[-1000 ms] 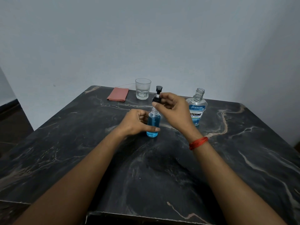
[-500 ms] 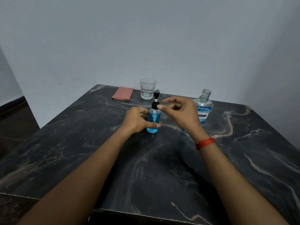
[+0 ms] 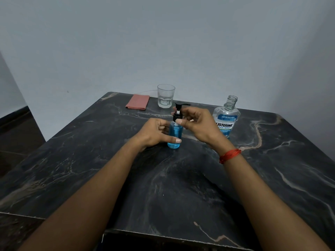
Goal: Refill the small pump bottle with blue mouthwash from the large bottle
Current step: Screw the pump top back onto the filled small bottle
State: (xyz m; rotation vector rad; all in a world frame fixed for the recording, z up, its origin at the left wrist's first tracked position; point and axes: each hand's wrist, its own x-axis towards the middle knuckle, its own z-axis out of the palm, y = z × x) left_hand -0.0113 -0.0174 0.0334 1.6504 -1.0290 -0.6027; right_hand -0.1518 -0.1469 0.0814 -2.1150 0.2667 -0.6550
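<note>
Our left hand [image 3: 155,133] grips the small pump bottle [image 3: 175,135], full of blue liquid and standing upright near the tabletop's [image 3: 181,187] middle. Our right hand [image 3: 197,125] pinches its black pump collar [image 3: 177,116]. The large bottle [image 3: 226,120] stands uncapped toward the far right; a glass [image 3: 165,96] and pink cloth [image 3: 138,104] sit at the far edge.

The small pump bottle [image 3: 174,134] stands upright near the middle of the desk, clear-walled and filled with blue liquid, its black pump head [image 3: 178,113] seated on the neck. The large bottle [image 3: 226,120] stands upright to its right, uncapped, nearly empty, with a blue-and-white label.
</note>
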